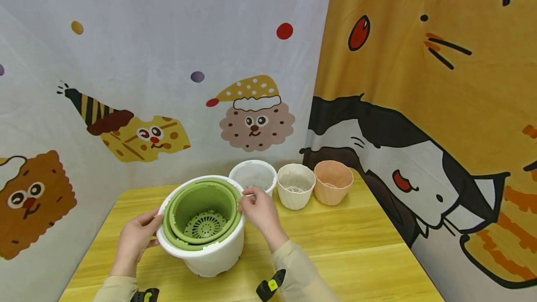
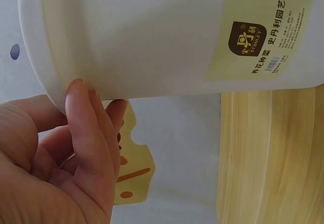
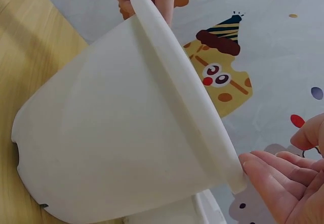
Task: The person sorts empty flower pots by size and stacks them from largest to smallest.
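Note:
A large white flowerpot (image 1: 216, 257) stands slightly tilted on the table, with two green flowerpots (image 1: 205, 213) nested inside it. Slots pierce the inner green one's bottom. My left hand (image 1: 136, 238) pinches the white rim from the left, thumb on top and fingers beneath; the left wrist view shows a printed label (image 2: 263, 37) on the wall. At the opposite side, my right hand (image 1: 261, 213) has its fingertips (image 3: 249, 164) against the rim's outer edge. Its thumb is held away from the pot in the right wrist view.
Behind the big pot stands another white pot (image 1: 253, 171), partly hidden. To its right are a cream pot (image 1: 295, 192) and a peach pot (image 1: 334, 185). The wooden table (image 1: 352, 250) backs onto a printed curtain (image 1: 159, 36).

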Motion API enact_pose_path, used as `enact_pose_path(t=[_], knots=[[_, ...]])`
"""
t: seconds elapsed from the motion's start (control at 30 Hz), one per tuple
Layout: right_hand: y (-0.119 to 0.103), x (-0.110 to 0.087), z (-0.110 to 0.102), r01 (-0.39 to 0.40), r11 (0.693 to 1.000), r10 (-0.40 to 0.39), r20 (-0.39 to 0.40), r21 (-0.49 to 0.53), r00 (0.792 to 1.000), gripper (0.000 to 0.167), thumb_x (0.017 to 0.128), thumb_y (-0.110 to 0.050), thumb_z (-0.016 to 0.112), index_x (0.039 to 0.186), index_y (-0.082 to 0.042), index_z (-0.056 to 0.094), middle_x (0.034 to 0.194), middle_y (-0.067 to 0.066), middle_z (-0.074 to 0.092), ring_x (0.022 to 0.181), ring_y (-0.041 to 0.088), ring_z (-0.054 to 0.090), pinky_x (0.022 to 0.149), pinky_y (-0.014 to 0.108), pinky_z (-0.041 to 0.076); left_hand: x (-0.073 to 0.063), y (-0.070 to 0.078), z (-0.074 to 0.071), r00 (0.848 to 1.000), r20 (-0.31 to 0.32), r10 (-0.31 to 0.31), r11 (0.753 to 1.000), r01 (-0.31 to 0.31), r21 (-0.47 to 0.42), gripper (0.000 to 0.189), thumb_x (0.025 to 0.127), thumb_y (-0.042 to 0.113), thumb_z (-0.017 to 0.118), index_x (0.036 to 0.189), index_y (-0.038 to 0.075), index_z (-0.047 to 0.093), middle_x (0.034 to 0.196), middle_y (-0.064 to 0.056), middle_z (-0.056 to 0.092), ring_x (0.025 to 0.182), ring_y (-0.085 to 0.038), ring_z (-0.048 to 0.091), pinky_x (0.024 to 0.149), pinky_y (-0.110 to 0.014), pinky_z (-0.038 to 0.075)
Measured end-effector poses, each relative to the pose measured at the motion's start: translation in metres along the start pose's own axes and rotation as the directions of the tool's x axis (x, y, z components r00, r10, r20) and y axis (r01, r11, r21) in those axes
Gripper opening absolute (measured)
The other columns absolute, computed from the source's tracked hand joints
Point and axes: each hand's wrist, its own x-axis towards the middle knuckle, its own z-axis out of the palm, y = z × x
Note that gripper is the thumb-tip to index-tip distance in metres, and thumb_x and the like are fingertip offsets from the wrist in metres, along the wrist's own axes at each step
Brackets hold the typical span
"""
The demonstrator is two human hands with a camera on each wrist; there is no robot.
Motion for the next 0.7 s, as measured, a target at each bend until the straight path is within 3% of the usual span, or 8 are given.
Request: enact_pose_path(t=[0.37, 0.7], knots=[[0.015, -0.001, -0.020, 0.033, 0.998, -0.031, -0.034, 0.061, 0.999, 0.021, 0.093, -0.002, 0.054, 0.110, 0.007, 0.063, 0.090, 0.016, 0.073, 0.077, 0.027, 0.072, 0.062, 0.027, 0.060, -0.002, 0.001, 0.000, 1.000, 0.001, 0.003, 1.000, -0.003, -0.009, 0.051, 0.102, 0.022, 0.056, 0.144, -0.006, 0.045, 0.121, -0.028, 0.061, 0.074, -0.012, 0.064, 0.061, -0.029, 0.060], [0.031, -0.003, -0.043, 0.023, 0.992, -0.016, -0.063, 0.122, 0.998, 0.020, 0.096, -0.002, 0.055, 0.111, 0.010, 0.061, 0.094, 0.022, 0.072, 0.082, 0.032, 0.072, 0.070, 0.038, 0.062, -0.001, 0.000, 0.000, 1.000, 0.005, 0.009, 1.000, -0.009, 0.004, 0.055, 0.102, 0.026, 0.056, 0.144, -0.007, 0.044, 0.127, -0.031, 0.057, 0.073, -0.011, 0.064, 0.062, -0.028, 0.060]])
